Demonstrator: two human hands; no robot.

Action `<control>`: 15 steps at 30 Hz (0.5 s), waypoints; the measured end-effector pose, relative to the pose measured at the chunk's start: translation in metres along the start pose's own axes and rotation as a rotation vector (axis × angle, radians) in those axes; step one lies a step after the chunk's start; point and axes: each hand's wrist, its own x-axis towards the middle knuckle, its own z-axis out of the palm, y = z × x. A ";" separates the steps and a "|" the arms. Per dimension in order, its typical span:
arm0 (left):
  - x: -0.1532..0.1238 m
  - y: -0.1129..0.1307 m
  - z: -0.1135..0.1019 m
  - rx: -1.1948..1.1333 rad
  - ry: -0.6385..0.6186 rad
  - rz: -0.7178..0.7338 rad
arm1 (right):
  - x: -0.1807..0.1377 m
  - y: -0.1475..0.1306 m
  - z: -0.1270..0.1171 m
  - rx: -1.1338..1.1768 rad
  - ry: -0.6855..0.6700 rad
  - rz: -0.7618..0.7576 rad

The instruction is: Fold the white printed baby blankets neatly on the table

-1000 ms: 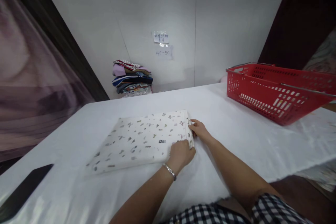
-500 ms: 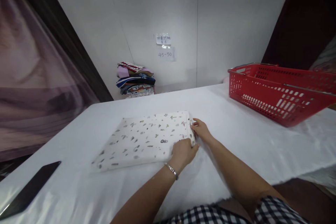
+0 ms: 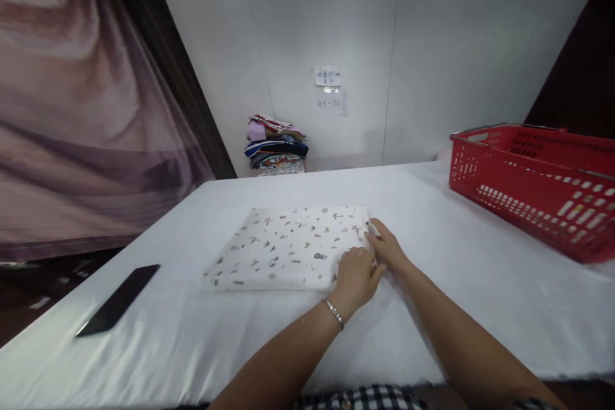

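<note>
A folded white cloth printed with small leaf and plant motifs lies flat in front of me. My left hand, with a silver bracelet at the wrist, rests on its near right corner, the fingers curled over the edge. Just beyond, my right hand is closed at the right edge, thumb and fingers around the folded layers there. The left fingertips are partly hidden by the hand itself.
A white-covered table carries the cloth. A black phone-like slab lies at left, and a red perforated basket stands at right. Stacked folded fabrics sit by the back wall, under paper labels. A pinkish curtain hangs at left.
The view has swung left, so everything sits farther right in the picture. Both hands stay at the cloth's right edge, where the layers show less than before.
</note>
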 end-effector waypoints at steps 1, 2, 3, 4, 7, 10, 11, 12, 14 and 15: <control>-0.002 -0.002 0.003 0.015 0.012 0.017 | 0.000 0.001 0.001 -0.064 -0.024 -0.070; -0.004 -0.004 0.007 0.026 0.003 0.032 | 0.000 0.002 0.001 -0.130 -0.064 -0.131; -0.006 -0.006 0.012 0.033 -0.021 0.047 | 0.000 0.004 0.002 -0.193 -0.117 -0.169; -0.009 -0.007 0.016 0.034 -0.051 0.057 | 0.000 0.007 0.003 -0.252 -0.169 -0.185; -0.011 -0.008 0.021 -0.001 -0.115 0.064 | 0.002 0.016 0.005 -0.381 -0.250 -0.168; -0.008 -0.008 0.011 -0.058 -0.098 0.063 | 0.005 0.021 0.004 -0.382 -0.194 -0.180; -0.006 -0.008 0.006 -0.070 -0.082 0.061 | 0.005 0.022 0.003 -0.360 -0.152 -0.184; -0.004 -0.009 0.001 -0.076 -0.065 0.055 | 0.006 0.022 0.002 -0.333 -0.101 -0.178; -0.001 -0.013 -0.007 -0.065 -0.028 0.028 | 0.007 0.022 -0.001 -0.271 0.007 -0.133; 0.000 -0.016 -0.008 -0.050 -0.017 0.017 | 0.007 0.021 -0.003 -0.245 0.050 -0.100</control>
